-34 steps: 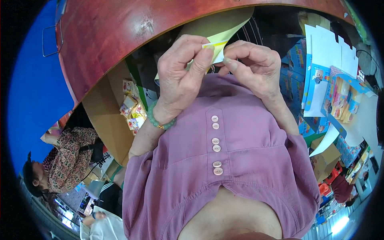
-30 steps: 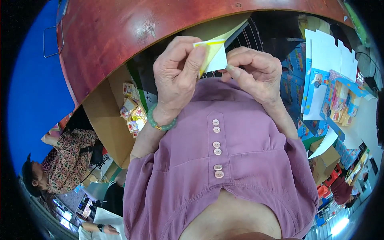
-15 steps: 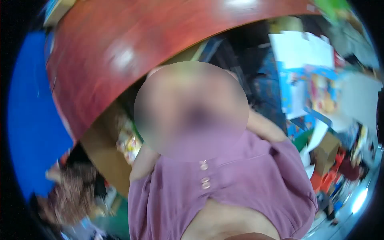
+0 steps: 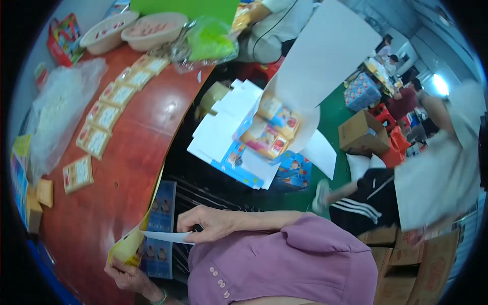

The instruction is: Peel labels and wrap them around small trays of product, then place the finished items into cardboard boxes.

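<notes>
At the table's near edge, my left hand (image 4: 126,277) pinches the lower end of a yellow printed sheet (image 4: 127,247), which looks curled. A green bead bracelet (image 4: 160,297) circles that wrist. To its right and farther off, my right hand (image 4: 211,223) is closed on a narrow white paper strip (image 4: 165,236). The strip's other end meets the yellow sheet; whether the two are joined I cannot tell. Below the strip lies a blue printed sheet or carton (image 4: 158,254), partly covered by it.
Small flat packs (image 4: 94,140) line the red table (image 4: 134,127), beside a clear plastic bag (image 4: 66,112) and pale basins (image 4: 155,30). An open display carton (image 4: 229,119) holds packs at the right. A person in a light shirt (image 4: 432,178) is at right; cardboard boxes (image 4: 427,264) stand below.
The view has swung away from my torso, bringing the table's rows of packs into sight. My hands, blurred over before, now show with the yellow sheet and white strip.
</notes>
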Motion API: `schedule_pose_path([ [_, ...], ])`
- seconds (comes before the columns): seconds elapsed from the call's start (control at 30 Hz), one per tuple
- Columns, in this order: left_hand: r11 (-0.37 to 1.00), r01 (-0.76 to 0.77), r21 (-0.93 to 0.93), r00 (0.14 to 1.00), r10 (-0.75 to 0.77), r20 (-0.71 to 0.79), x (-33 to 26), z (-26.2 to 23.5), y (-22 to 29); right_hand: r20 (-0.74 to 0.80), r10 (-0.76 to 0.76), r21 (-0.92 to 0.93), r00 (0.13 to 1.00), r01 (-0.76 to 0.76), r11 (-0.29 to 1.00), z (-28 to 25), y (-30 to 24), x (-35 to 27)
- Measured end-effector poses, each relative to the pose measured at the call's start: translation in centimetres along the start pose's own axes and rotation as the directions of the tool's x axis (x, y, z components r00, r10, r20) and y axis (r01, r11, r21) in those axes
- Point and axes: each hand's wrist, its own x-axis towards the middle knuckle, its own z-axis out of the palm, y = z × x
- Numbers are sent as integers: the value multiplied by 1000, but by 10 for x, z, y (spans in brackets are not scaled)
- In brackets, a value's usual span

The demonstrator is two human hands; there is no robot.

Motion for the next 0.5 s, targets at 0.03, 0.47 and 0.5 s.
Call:
schedule_pose_path([
  [0.03, 1000, -1, -8, 1000, 1, -22, 2, -6, -5, 46, 45, 18, 998, -45, 999, -3, -7, -2],
  [0.47, 994, 54, 96, 977, -33, -211, 23, -15, -45, -143, 174, -152, 974, -195, 969, -63, -39, -45],
  [0.5, 992, 54, 116, 976, -28, -218, 21, -18, -43, -149, 125, -170, 981, -150, 974, -66, -41, -47],
])
